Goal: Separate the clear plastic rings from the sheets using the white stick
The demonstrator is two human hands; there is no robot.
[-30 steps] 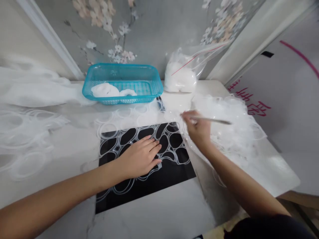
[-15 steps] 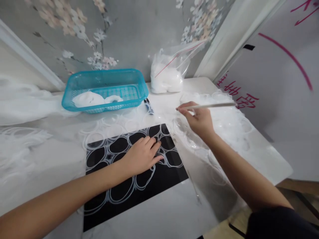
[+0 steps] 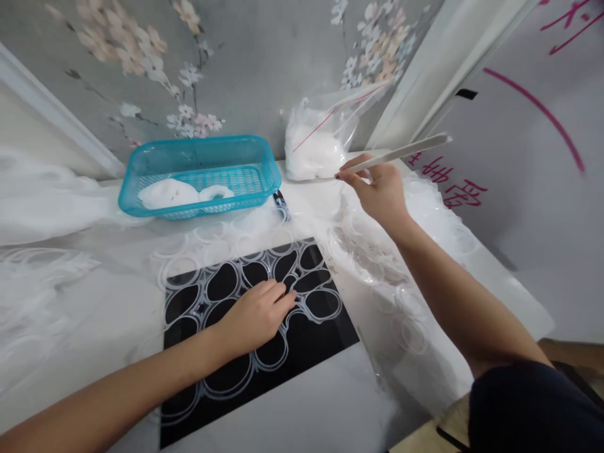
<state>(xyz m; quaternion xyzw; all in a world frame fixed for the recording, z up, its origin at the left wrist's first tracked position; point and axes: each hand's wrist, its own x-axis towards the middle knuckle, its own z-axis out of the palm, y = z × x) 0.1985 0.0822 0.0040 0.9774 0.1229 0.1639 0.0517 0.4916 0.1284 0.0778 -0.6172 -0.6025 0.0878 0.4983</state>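
A clear plastic sheet with white-edged round cut-outs (image 3: 207, 318) lies over a black mat (image 3: 311, 352) on the table. My left hand (image 3: 262, 314) rests on it with fingers bent together, pinching the sheet's edge, which looks bunched beside the fingertips. In my right hand (image 3: 380, 189), raised above the table's right side, is a slim pale tool, apparently tweezers (image 3: 410, 150). Thumb and fingers close round it near its left tip, and its far end points right and up. Whether anything small sits at the tip cannot be made out.
Behind the mat, a blue plastic basket (image 3: 198, 211) contains white pieces. To its right stands a zip bag (image 3: 316, 151) of white material. Clear ringed plastic scraps (image 3: 363, 251) lie to the right, more white plastic (image 3: 42, 277) to the left. A whiteboard (image 3: 533, 239) borders the right side.
My left hand has drawn slightly back to the left, and the sheet near its fingers has shifted and puckered. My right hand has risen, tilting the tool's far end upward.
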